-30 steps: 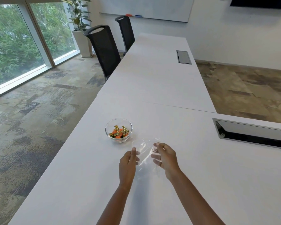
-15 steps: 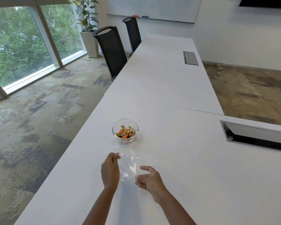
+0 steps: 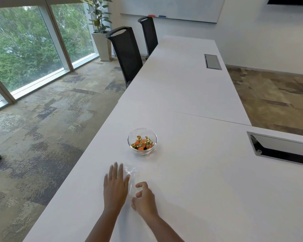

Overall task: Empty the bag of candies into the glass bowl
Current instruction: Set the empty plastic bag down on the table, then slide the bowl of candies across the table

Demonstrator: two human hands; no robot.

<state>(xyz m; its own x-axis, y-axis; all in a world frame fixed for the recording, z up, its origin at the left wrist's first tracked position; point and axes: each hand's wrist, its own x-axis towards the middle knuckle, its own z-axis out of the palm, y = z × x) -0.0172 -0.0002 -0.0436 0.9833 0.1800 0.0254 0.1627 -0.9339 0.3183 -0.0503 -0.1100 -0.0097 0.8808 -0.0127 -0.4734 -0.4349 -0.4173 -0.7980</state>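
Note:
A small glass bowl [image 3: 142, 142] stands on the white table [image 3: 191, 172] and holds several gold and orange wrapped candies [image 3: 142, 143]. Nearer to me, a clear plastic bag [image 3: 131, 179] lies flat on the table with nothing visible inside it. My left hand [image 3: 115, 188] rests flat beside the bag's left edge, fingers spread, thumb touching the plastic. My right hand [image 3: 144, 198] hovers at the bag's near right corner with its fingers curled and apart, holding nothing.
A recessed cable tray [image 3: 280, 148] is set into the table at the right. Another tray [image 3: 212, 61] sits farther back. Two black chairs [image 3: 126, 55] stand along the table's left edge. The table's left edge drops to carpet.
The bag has gone from held between both hands to lying flat on the table. My left hand has opened flat, and both hands have drawn back toward me.

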